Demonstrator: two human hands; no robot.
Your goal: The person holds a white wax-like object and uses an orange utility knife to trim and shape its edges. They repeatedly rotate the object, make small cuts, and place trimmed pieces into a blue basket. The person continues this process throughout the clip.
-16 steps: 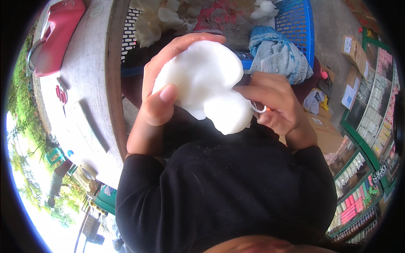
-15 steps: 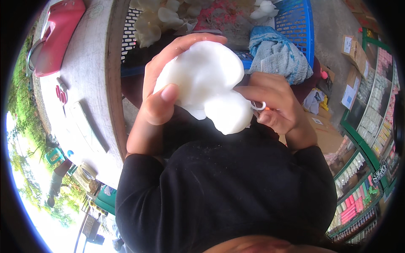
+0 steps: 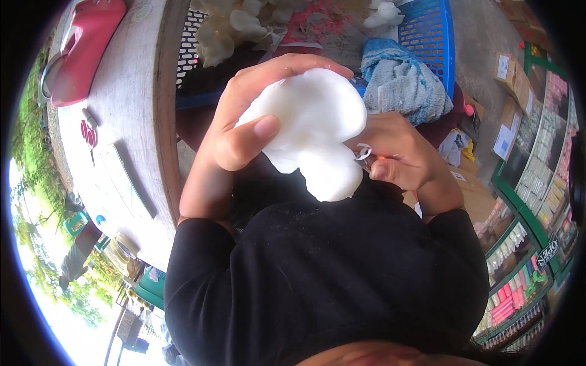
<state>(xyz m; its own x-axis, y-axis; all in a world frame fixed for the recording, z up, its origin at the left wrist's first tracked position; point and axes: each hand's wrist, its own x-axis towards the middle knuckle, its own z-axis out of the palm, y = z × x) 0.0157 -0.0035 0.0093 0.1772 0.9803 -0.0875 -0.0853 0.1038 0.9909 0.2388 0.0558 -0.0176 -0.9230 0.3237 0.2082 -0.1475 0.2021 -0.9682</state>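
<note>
Head view. Before me, a person's left hand [image 3: 239,131] curls its fingers around a white lobed piece [image 3: 317,113], held before the black shirt [image 3: 329,262]; the right hand [image 3: 406,155] pinches a partly hidden small tool [image 3: 367,161] at its edge.

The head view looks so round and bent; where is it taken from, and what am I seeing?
There is no robot here: these are a person's own bare hands. A wide fisheye camera worn on the head looks down at them, which is why straight edges curve. The left hand holds a lobed white piece. The right hand pinches a small tool with an orange part, beside a white curl. On the table at the left lie a red object and what may be scissors. Ahead are a blue basket and a towel.
</note>
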